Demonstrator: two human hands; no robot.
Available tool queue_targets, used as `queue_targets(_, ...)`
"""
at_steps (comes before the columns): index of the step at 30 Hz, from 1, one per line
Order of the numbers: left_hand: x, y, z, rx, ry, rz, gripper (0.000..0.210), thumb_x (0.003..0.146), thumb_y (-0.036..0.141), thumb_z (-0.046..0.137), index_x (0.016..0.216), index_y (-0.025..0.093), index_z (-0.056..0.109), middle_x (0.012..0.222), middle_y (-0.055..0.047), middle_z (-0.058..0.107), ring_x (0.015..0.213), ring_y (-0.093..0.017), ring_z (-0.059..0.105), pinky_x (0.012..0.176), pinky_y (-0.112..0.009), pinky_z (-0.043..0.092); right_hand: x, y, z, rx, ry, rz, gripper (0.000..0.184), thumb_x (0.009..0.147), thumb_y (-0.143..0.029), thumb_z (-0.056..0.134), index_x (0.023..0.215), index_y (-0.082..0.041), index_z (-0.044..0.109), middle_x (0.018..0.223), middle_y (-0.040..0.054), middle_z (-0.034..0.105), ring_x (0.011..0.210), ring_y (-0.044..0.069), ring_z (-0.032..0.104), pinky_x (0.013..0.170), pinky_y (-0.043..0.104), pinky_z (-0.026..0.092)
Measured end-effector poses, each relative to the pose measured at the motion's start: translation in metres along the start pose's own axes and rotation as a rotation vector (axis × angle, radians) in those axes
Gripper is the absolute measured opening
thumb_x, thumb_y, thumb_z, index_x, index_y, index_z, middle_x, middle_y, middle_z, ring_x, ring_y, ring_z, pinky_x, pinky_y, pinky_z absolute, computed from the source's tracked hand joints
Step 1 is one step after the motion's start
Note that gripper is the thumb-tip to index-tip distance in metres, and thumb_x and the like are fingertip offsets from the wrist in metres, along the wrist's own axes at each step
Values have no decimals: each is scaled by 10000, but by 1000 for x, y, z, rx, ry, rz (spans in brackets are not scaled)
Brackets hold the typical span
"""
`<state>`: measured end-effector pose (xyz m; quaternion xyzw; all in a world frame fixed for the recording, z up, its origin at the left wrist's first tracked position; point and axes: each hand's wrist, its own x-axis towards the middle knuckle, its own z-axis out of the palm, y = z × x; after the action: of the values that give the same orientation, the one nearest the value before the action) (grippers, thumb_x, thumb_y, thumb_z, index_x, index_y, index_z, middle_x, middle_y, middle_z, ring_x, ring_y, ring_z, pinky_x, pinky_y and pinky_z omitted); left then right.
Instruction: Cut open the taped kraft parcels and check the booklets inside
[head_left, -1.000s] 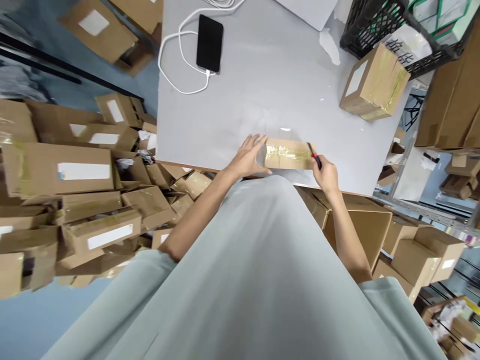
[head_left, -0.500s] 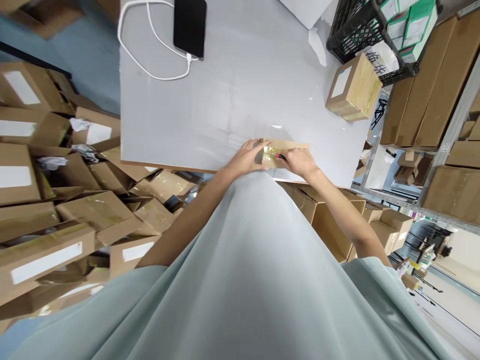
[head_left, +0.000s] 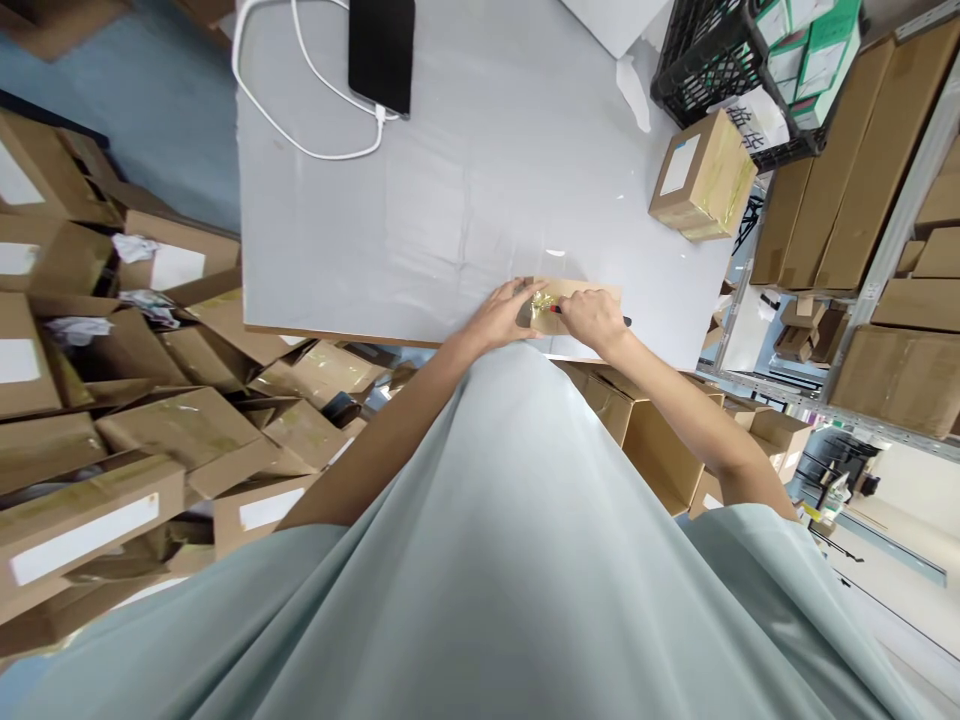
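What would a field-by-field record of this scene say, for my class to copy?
Left hand: holds one end of a small oblong brown cardboard box
Right hand: grips a slim red-and-black tool over the box
Tabletop: smooth, light grey; box near its front edge
Far left of tabletop: flat black phone, white cable plugged in
Right side: taped brown cardboard carton beside black plastic crate
Left of table: piled brown cardboard cartons
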<state>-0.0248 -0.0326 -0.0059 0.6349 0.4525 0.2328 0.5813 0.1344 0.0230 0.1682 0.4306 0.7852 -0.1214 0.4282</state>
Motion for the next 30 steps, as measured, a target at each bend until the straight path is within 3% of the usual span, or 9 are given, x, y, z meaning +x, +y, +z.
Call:
queue_targets(4, 1, -3, 1, -23, 8, 0, 1124, 778, 401, 932, 1762, 343, 392, 1819, -114, 344, 1704, -403, 317, 1396, -563, 308, 7, -5, 2, -23, 14, -29, 373, 1140, -212, 456, 1299, -87, 769, 1202, 283, 810, 1182, 369, 772, 1001, 432, 538)
queue_targets(7, 2, -1, 1, -20, 4, -17, 1122, 788, 418, 924, 1768, 339, 382, 1825, -117, 332, 1714, -400, 296, 1399, -564, 300, 10, 8, 13, -10, 33, 0, 387, 1138, -222, 448, 1267, -101, 792, 1190, 281, 812, 1175, 376, 767, 985, 445, 528)
queue_targets(15, 0, -2, 4, -16, 29, -51, 1119, 817, 541, 900, 1777, 329, 366, 1830, -125, 325, 1709, -407, 306, 1404, -574, 287, -20, 115, 71, -43, 4, 194, 380, 1143, -298, 504, 1179, -121, 839, 1108, 277, 824, 1080, 374, 759, 886, 440, 492)
queue_targets(20, 0, 0, 3, -12, 19, -61, 1165, 827, 736, 845, 1786, 308, 341, 1826, -145, 327, 1713, -400, 289, 1399, -591, 281, -34, 149, 96, 41, 66, 212, 384, 1173, -367, 507, 1226, -143, 814, 1180, 251, 822, 1050, 334, 761, 850, 391, 465)
queue_targets(23, -2, 5, 1, 11, 21, -77, 1147, 847, 737, 822, 1787, 298, 333, 1817, -137, 355, 1695, -392, 323, 1394, -582, 304, -39, 171, 114, 165, 110, 190, 367, 1164, -440, 555, 1212, -186, 814, 1191, 212, 829, 1045, 323, 760, 854, 384, 464)
queue_targets(26, -10, 9, -4, 28, 36, -133, 1109, 866, 688, 819, 1788, 310, 329, 1799, -130, 387, 1676, -397, 354, 1374, -586, 351, -47, 198, 148, 368, 181, 230, 308, 1124, -476, 638, 1127, -224, 815, 1144, 158, 841, 1003, 291, 755, 846, 358, 474)
queue_targets(28, -17, 11, -8, 19, 60, -193, 1110, 863, 674, 823, 1791, 325, 324, 1796, -127, 393, 1673, -411, 358, 1350, -593, 390, -44, 206, 177, 610, 246, 314, 335, 1097, -514, 666, 1016, -217, 798, 1036, 127, 843, 910, 255, 750, 810, 329, 494)
queue_targets(30, -23, 14, -11, 1, 82, -256, 1128, 848, 669, 832, 1795, 340, 316, 1804, -126, 389, 1665, -428, 372, 1320, -605, 428, -31, 197, 203, 990, 316, 396, 459, 1067, -634, 647, 946, -206, 758, 916, 87, 823, 758, 205, 724, 736, 294, 520)
